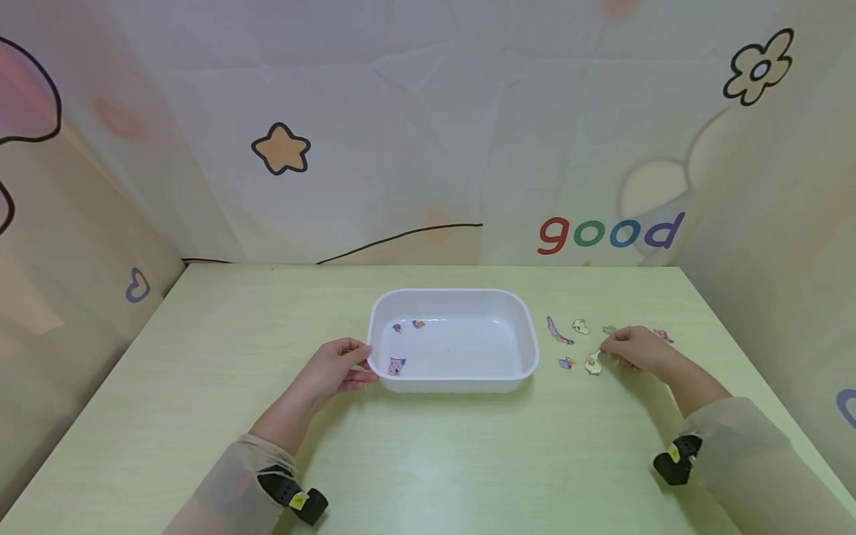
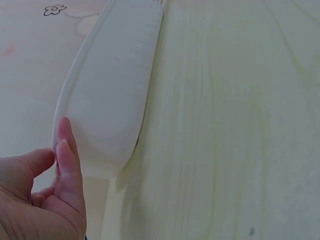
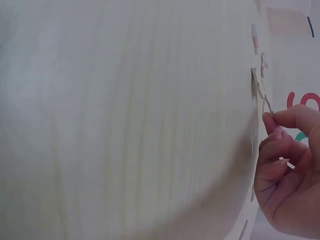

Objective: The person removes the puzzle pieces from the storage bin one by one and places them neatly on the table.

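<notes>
Nearest the person, in front of the white tray (image 1: 461,387) and off to either side, sit the black wrist cameras (image 1: 294,494), strapped over pale sleeves (image 1: 742,446). At the tray's left end, the left hand (image 1: 337,368) pinches the rim between thumb and fingers. That light hold could tilt or drag the tray if the arm shifts, since only one end is steadied.

To the right of the tray, the right hand (image 1: 637,349) pinches the edge of a pale cut-out (image 1: 592,365), which slants down toward the tray; whether its lower end touches the table (image 1: 428,461) cannot be told. It looks thin, so a hard squeeze might crease it, and a fingertip hold so near the edge could let it slip.

Between that cut-out and the tray lies a small purple-and-orange piece (image 1: 566,363), which a low sweep of the hand might brush aside. Farther back beside the tray are a purple strip (image 1: 559,331), a cream piece (image 1: 580,326), a green piece (image 1: 609,328) partly behind the hand, and a pink piece (image 1: 663,336); the forearm could nudge the last. Inside the tray, a pink piece (image 1: 397,366) lies near the front left corner, with two tiny pieces (image 1: 418,324) behind it; a jolt could slide them. Beyond the tray hangs a printed backdrop (image 1: 428,148).
</notes>
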The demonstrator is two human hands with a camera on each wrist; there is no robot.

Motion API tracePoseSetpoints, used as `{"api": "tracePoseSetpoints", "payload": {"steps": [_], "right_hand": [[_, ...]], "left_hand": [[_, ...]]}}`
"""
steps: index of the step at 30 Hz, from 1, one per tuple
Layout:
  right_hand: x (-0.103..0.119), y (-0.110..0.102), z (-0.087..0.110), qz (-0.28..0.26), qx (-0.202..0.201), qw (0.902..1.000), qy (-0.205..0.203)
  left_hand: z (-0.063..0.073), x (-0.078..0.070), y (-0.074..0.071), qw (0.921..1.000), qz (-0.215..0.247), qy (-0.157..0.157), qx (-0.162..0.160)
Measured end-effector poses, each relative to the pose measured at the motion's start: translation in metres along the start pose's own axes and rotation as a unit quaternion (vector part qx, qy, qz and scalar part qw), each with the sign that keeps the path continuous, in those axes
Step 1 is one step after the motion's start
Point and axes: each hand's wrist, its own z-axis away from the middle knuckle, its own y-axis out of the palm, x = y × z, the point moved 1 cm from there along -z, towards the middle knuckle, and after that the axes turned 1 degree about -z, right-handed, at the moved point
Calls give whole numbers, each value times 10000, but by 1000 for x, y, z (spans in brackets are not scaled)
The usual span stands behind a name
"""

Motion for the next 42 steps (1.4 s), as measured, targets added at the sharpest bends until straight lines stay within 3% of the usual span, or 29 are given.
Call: {"api": "tracePoseSetpoints", "payload": {"steps": [8,16,25,33,42], "right_hand": [[5,4,-2,555,-175,9982,-137],[15,6,-2,584,-391,9970,-318],[33,12,-3,-64,-577,9977,-337],[64,24,-7,-989,-517,9909,-749],[93,43,-14,-1352,-378,9860,-899]], "left_hand": [[0,0,0,10000,53,10,24],[-1,1,-1,9999,74,50,55],[-2,3,-2,9999,41,119,70],[-2,4,-2,9999,75,124,56],[-4,3,-2,9999,-13,97,95]]}}
